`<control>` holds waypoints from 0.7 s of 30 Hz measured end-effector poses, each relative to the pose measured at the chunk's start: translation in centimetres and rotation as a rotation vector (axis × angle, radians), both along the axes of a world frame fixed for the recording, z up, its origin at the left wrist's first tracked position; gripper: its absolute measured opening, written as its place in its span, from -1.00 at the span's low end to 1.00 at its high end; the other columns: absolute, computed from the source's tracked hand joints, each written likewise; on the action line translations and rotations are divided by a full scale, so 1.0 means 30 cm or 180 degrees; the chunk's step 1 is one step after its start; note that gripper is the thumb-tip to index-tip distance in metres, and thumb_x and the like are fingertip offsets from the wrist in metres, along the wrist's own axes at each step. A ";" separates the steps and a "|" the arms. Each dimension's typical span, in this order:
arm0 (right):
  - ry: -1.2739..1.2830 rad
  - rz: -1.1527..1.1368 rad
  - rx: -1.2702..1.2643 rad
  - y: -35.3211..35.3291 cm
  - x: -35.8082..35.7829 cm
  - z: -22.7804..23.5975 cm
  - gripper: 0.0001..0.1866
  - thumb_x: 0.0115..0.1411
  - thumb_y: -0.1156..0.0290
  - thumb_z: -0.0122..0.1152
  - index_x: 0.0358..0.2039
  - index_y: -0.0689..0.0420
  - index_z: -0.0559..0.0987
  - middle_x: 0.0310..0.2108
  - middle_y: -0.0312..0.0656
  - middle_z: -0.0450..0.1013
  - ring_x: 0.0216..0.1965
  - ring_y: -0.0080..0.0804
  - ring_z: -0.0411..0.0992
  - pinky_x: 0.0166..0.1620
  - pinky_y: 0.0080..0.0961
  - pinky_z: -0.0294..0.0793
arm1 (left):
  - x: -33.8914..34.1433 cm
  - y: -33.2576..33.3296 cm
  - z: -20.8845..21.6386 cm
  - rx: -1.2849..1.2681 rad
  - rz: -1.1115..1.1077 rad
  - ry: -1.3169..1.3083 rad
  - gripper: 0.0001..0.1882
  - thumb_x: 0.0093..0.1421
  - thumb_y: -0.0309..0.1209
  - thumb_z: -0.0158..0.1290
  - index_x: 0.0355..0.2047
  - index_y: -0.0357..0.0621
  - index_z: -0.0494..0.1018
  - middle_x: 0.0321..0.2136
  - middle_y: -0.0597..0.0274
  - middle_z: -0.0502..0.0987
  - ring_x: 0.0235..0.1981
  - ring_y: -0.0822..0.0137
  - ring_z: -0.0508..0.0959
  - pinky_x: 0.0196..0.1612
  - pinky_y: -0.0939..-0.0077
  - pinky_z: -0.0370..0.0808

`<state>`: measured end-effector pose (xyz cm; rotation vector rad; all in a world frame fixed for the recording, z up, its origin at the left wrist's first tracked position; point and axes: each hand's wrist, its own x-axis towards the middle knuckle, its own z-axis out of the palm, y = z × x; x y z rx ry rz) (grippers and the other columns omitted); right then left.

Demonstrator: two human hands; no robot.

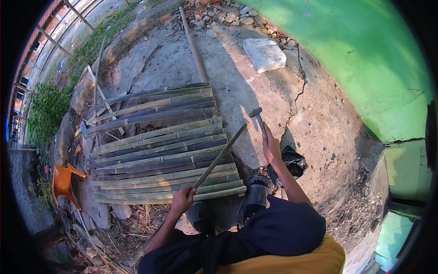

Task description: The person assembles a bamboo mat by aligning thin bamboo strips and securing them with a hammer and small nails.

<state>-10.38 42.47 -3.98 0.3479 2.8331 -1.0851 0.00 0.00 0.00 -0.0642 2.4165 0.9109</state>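
Left hand [183, 200]: fist curled round a long, dark, narrow strip [219, 159], back of the hand uppermost. Forearm angles in from the lower edge, elbow bent, sleeve dark. Strip runs on a diagonal past both sides of the fist: lower end down beside the forearm, upper end pointing away and to the right, near the hammer.

Right hand [271, 149]: fingers wrapped on the handle of a hammer [256, 113], head uppermost and tipped a little left. Forearm bare, reaching forward from the right knee side. Exact finger closure too small to read. Hammer head just beyond the strip's tip; contact cannot be told.

Under the strip, a panel of bamboo slats [157, 163], laid side by side, green and dark mixed, uneven gaps. Dark footwear [258, 187] at its near edge.

Right of the feet, a crumpled black bag [295, 160]. Beyond the panel, a pole [191, 45] on cracked ground; a whitish bundle [264, 55] farther right. Orange chair [63, 185] left. Green wall [346, 59] far right.
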 end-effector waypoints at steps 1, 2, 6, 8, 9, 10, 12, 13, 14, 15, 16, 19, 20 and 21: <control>0.0123 -0.0212 -0.0200 -0.013 -0.008 0.072 -0.40 0.51 0.30 -0.09 0.50 0.00 0.10 -0.52 0.14 0.51 -0.54 0.04 0.54 -0.45 -0.04 0.41 | 0.004 0.002 0.003 -0.0036 -0.0029 0.0005 -0.65 0.36 -0.14 0.09 -0.25 -0.22 0.61 -0.55 -0.15 0.60 -0.43 -0.20 0.64 -0.32 -0.05 0.50; 0.0259 -0.0439 -0.0389 -0.019 -0.014 0.104 -0.42 0.50 0.32 -0.06 0.47 0.01 0.15 -0.49 0.19 0.53 -0.50 0.14 0.56 -0.46 0.02 0.40 | -0.005 0.011 0.006 -0.0061 -0.0074 0.0022 -0.66 0.37 -0.15 0.08 -0.24 -0.20 0.61 -0.55 -0.14 0.60 -0.43 -0.19 0.64 -0.32 -0.04 0.50; 0.0408 -0.0136 0.0510 -0.016 0.026 -0.014 -0.60 0.49 0.34 -0.13 0.29 0.11 0.32 -0.52 0.24 0.51 -0.49 0.27 0.53 -0.47 0.06 0.43 | -0.029 0.032 0.034 -0.0087 -0.0139 -0.0159 -0.66 0.37 -0.15 0.07 -0.25 -0.21 0.60 -0.55 -0.15 0.59 -0.43 -0.21 0.63 -0.32 -0.06 0.49; -0.0158 -0.0034 0.0288 -0.017 0.036 -0.099 -0.58 0.49 0.26 -0.11 0.29 0.10 0.34 -0.47 0.31 0.52 -0.39 0.33 0.55 -0.37 0.14 0.46 | -0.012 0.000 -0.003 -0.0011 -0.0062 0.0010 -0.66 0.36 -0.14 0.07 -0.26 -0.19 0.60 -0.55 -0.14 0.59 -0.41 -0.22 0.62 -0.32 -0.07 0.48; -0.0229 -0.0030 0.0208 0.004 0.028 -0.107 -0.58 0.49 0.23 -0.10 0.28 0.09 0.36 -0.43 0.31 0.53 -0.34 0.34 0.55 -0.33 0.15 0.46 | -0.028 0.011 0.003 -0.0007 -0.0037 0.0029 -0.66 0.36 -0.14 0.07 -0.26 -0.19 0.60 -0.55 -0.14 0.59 -0.41 -0.22 0.62 -0.32 -0.07 0.48; -0.0215 0.0014 0.0186 -0.001 0.031 -0.099 -0.58 0.49 0.23 -0.10 0.28 0.09 0.36 -0.43 0.31 0.53 -0.34 0.34 0.55 -0.33 0.15 0.46 | -0.044 0.014 0.025 -0.0092 -0.0116 -0.0049 -0.66 0.36 -0.14 0.07 -0.27 -0.18 0.60 -0.54 -0.13 0.60 -0.40 -0.22 0.63 -0.31 -0.07 0.48; -0.0060 -0.0365 -0.0194 -0.001 0.052 -0.087 -0.61 0.49 0.25 -0.06 0.23 0.13 0.45 -0.46 0.17 0.54 -0.44 0.21 0.55 -0.32 -0.04 0.49 | -0.059 -0.006 0.044 -0.0126 -0.0213 -0.0065 -0.70 0.36 -0.15 0.07 -0.22 -0.12 0.59 -0.53 -0.08 0.61 -0.41 -0.19 0.64 -0.31 -0.07 0.48; -0.0041 -0.0320 -0.0213 -0.003 0.060 -0.086 -0.61 0.49 0.25 -0.06 0.23 0.13 0.45 -0.46 0.17 0.54 -0.44 0.21 0.55 -0.32 -0.04 0.49 | -0.082 -0.035 0.046 -0.0145 -0.0168 -0.0045 -0.70 0.36 -0.15 0.07 -0.22 -0.12 0.59 -0.53 -0.08 0.61 -0.41 -0.19 0.64 -0.31 -0.07 0.48; 0.0109 -0.0514 -0.0376 0.015 0.096 -0.094 -0.60 0.49 0.24 -0.05 0.23 0.12 0.44 -0.48 0.08 0.52 -0.48 0.03 0.52 -0.33 -0.12 0.48 | -0.127 -0.050 0.067 -0.0144 -0.0304 0.0061 -0.73 0.36 -0.16 0.07 -0.18 -0.09 0.57 -0.55 -0.05 0.61 -0.43 -0.17 0.64 -0.32 -0.05 0.49; 0.0256 -0.0713 -0.0536 0.039 0.116 -0.103 -0.60 0.49 0.24 -0.04 0.24 0.10 0.44 -0.49 -0.01 0.49 -0.51 -0.15 0.50 -0.34 -0.21 0.48 | -0.182 -0.067 0.087 -0.0141 -0.0444 0.0165 -0.74 0.36 -0.17 0.08 -0.14 -0.06 0.56 -0.56 -0.03 0.60 -0.45 -0.14 0.64 -0.33 -0.03 0.49; 0.0100 -0.0736 -0.0606 0.043 0.121 -0.085 -0.59 0.49 0.24 -0.02 0.24 0.14 0.43 -0.52 -0.18 0.40 -0.53 -0.42 0.39 -0.38 -0.34 0.43 | -0.234 -0.120 0.117 -0.0162 -0.0520 0.0324 -0.75 0.36 -0.17 0.09 -0.11 -0.03 0.54 -0.58 -0.01 0.59 -0.48 -0.11 0.62 -0.36 0.01 0.48; 0.0061 -0.0813 -0.0691 0.057 0.137 -0.052 -0.60 0.48 0.25 0.00 0.22 0.17 0.43 -0.55 -0.23 0.37 -0.54 -0.46 0.37 -0.40 -0.40 0.40 | -0.448 -0.264 0.205 -0.0518 -0.0776 0.0674 -0.75 0.36 -0.16 0.10 -0.09 0.01 0.57 -0.59 0.04 0.58 -0.55 -0.03 0.59 -0.42 0.12 0.44; 0.0268 -0.0753 -0.0680 0.084 0.141 -0.061 -0.60 0.47 0.25 0.03 0.20 0.22 0.42 -0.55 -0.25 0.37 -0.54 -0.50 0.36 -0.42 -0.42 0.38 | -0.532 -0.292 0.211 -0.0586 -0.0747 0.0488 -0.73 0.35 -0.18 0.11 -0.09 -0.04 0.58 -0.55 0.02 0.60 -0.52 0.02 0.60 -0.39 0.13 0.45; 0.0259 -0.0735 -0.0693 0.091 0.140 -0.061 -0.60 0.47 0.25 0.03 0.20 0.22 0.42 -0.55 -0.25 0.37 -0.54 -0.50 0.36 -0.42 -0.42 0.38 | -0.613 -0.334 0.219 -0.0686 -0.0713 0.0308 -0.71 0.35 -0.19 0.12 -0.08 -0.10 0.59 -0.51 0.00 0.61 -0.50 0.06 0.62 -0.36 0.15 0.46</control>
